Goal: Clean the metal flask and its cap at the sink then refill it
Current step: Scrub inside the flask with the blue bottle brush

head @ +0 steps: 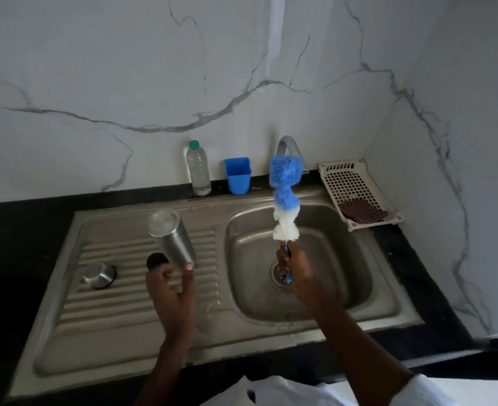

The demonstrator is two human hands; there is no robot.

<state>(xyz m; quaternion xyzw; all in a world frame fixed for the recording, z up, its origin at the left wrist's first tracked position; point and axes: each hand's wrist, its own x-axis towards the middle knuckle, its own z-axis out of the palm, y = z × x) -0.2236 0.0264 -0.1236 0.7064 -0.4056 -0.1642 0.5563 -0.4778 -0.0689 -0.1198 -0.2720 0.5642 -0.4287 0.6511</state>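
Note:
My left hand [173, 291] grips the metal flask [170, 235] near its mouth end, above the ribbed drainboard, with the flask's base tilted up and away from me. Its dark opening shows just left of my fingers. The metal cap [99, 275] lies on the drainboard to the left of the flask. My right hand [293, 271] holds the blue handle of a bottle brush [285, 197] upright over the sink basin [341, 259]; the brush bristles are blue on top and white below.
The tap [291, 149] stands behind the brush at the back of the sink. A clear plastic water bottle [198, 169] and a blue cup [238, 174] stand on the black counter behind the drainboard. A white slotted tray [356, 186] with a dark scrub pad [362, 210] sits at the right.

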